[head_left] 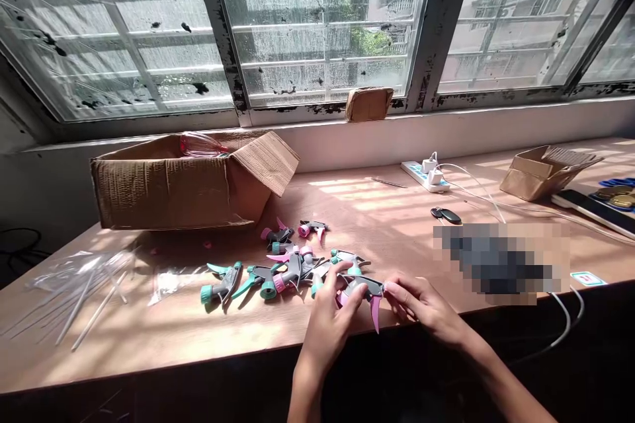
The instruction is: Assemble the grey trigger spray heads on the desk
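Left grip [330, 310] and right grip [427, 304] are holding a sprayer [368, 287]; at their ten o'clock, a box [161, 193] is containing red plastic [201, 145].

Trigger heads [229, 283] look smooth plastic, big box [159, 195] matt cardbd, tabletop [188, 334] wood w/ sheen.

strong daylight comes through the streaked windowpanes [288, 33] beyond the back edge of the table [347, 195], leaving them pale. sunlit bands and soft shadows stripe the surface, brightest near its back edge; clear plastic packaging [69, 271] glints by the left edge. below the front edge lies near blackness. the held trigger sprayer head [374, 286] looks fairly sharp. a coarsely pixelated patch [496, 264] covers the right front edge, and window frames [439, 13] lean with wide-angle distortion.
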A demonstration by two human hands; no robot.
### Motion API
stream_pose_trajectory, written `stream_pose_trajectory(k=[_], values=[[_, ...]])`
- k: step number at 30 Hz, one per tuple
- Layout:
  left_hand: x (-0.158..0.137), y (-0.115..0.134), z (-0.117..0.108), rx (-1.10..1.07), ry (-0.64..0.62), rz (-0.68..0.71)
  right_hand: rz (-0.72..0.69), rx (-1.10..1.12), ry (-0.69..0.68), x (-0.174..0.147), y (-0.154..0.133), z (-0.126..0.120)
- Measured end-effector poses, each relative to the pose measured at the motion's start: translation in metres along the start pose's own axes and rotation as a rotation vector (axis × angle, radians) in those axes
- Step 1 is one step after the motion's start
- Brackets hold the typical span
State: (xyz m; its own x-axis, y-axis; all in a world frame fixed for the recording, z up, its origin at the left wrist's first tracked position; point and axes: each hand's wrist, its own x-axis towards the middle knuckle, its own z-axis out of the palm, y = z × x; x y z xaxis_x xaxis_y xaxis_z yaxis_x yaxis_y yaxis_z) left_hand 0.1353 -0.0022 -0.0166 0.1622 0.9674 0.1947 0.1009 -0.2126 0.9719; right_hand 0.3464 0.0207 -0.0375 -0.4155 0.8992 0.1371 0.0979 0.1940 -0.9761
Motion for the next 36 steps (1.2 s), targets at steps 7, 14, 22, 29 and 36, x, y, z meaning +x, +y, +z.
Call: stream_pose_trajectory(k=[7, 14, 22, 29, 36], values=[[0.0, 0.0027, 0.0008, 0.025, -0.012, 0.018, -0.014, 0.031, -0.016, 0.0014, 0.0003, 0.003], [-0.0021, 0.0067, 0.0009, 0.098, -0.052, -0.004, -0.024, -0.091, -0.004, -0.0001, 0.0017, 0.0005], [-0.0024, 0.0087, 0.0025, 0.103, -0.01, 0.012, -0.025, -0.013, 0.018, 0.0003, -0.0002, 0.0049], [-0.0046, 0.0082, 0.0002, 0.168, -0.036, 0.037, -0.021, -0.108, 0.005, -0.0012, -0.0001, 0.0016], [-0.0049, 0.0052, 0.0046, 0.108, 0.009, 0.045, -0.02, 0.063, -0.003, -0.0004, 0.0051, 0.0031]])
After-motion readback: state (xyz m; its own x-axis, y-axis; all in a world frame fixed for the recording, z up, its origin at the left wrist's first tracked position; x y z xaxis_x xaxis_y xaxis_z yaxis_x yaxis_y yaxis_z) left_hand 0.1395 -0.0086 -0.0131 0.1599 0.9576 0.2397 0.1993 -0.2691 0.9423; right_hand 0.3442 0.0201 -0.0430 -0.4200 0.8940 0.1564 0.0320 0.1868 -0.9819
